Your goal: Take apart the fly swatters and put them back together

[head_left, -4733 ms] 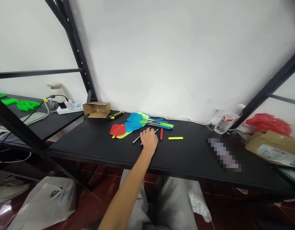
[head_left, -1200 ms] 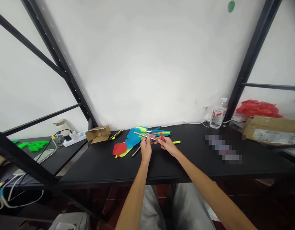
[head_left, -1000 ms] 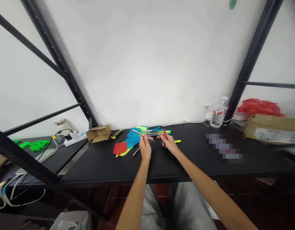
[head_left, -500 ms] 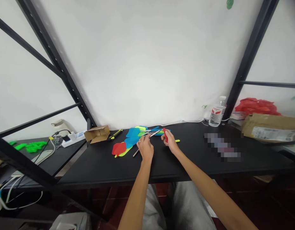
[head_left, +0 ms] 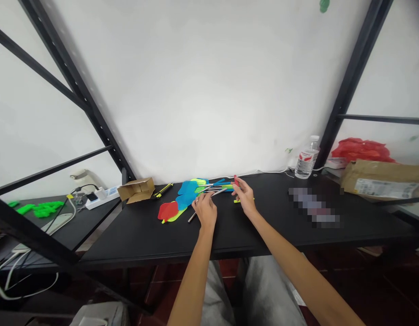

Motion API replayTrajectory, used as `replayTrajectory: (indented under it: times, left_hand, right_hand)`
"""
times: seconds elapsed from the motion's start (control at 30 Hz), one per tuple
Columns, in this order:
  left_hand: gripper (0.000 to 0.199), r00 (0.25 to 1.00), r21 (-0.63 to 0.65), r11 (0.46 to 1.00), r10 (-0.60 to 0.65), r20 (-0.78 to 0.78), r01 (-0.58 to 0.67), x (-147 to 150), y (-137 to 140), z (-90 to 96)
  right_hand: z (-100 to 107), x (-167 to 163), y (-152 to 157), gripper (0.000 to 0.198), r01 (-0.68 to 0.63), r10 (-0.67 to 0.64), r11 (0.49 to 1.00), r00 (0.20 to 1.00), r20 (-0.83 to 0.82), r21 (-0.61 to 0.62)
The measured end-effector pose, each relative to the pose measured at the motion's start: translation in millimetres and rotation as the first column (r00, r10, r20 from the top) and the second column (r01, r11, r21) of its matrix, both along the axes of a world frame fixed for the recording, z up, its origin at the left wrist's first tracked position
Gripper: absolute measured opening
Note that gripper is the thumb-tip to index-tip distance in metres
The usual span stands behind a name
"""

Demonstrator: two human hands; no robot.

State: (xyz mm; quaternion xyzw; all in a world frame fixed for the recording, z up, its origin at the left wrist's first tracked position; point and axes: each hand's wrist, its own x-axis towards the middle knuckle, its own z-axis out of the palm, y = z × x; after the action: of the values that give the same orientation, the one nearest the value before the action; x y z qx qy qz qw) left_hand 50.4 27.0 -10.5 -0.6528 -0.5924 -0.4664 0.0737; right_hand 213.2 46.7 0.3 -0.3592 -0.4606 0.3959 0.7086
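Left hand [head_left: 205, 210] pinches a metal rod [head_left: 220, 192], right hand [head_left: 245, 197] a red handle [head_left: 236, 180]; one bottle [head_left: 305, 159] holds clear liquid.

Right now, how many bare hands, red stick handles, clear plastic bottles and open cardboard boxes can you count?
Bare hands: 2 (left hand, right hand)
Red stick handle: 1
Clear plastic bottle: 1
Open cardboard box: 1
Total: 5
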Motion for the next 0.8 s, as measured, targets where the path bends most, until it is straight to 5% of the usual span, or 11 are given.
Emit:
replayTrajectory:
  times: [0.37,0.63,0.8]
  left_hand:
    - [0.036,1.000,-0.021,1.000,-0.006,0.023,0.007,-0.2,1.1,-0.1]
    - [0.034,0.999,-0.034,0.999,-0.014,0.050,0.016,0.3,0.3,1.8]
    - [0.034,0.998,-0.032,0.999,-0.020,0.053,0.022,0.7,0.3,2.2]
  right_hand:
    - [3.6,4.9,-1.6,0.051,-0.045,0.040,0.997,0.995,-0.093,-0.058]
    - [0.1,8.7,2.9,0.052,0.147,-0.146,0.989,0.986,-0.083,0.005]
    - [0.0,8.2,1.9,0.049,0.111,-0.110,0.994,0.993,-0.046,0.019]
